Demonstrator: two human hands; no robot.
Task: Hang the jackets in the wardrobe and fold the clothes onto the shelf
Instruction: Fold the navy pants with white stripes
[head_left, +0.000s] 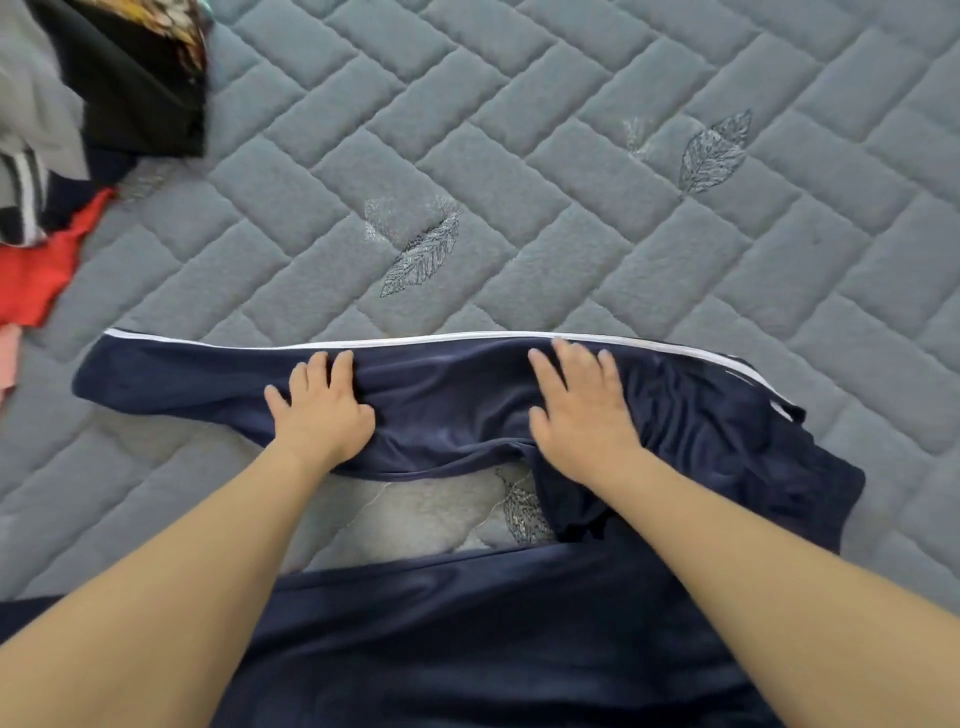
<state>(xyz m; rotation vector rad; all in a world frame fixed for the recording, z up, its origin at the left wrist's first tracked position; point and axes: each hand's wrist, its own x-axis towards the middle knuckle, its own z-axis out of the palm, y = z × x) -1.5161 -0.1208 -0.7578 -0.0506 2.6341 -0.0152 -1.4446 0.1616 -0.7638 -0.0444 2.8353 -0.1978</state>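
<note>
A person's left hand (319, 405) and right hand (582, 410) press flat, fingers straight and slightly spread, on navy trousers (447, 395) with a white side stripe, laid across a grey quilted bedspread (519, 156). The trousers' near part runs off the frame at 6 o'clock. At 10 o'clock a pile of clothes (104, 93), black, grey and red, is cut off by the edge and blurred.
</note>
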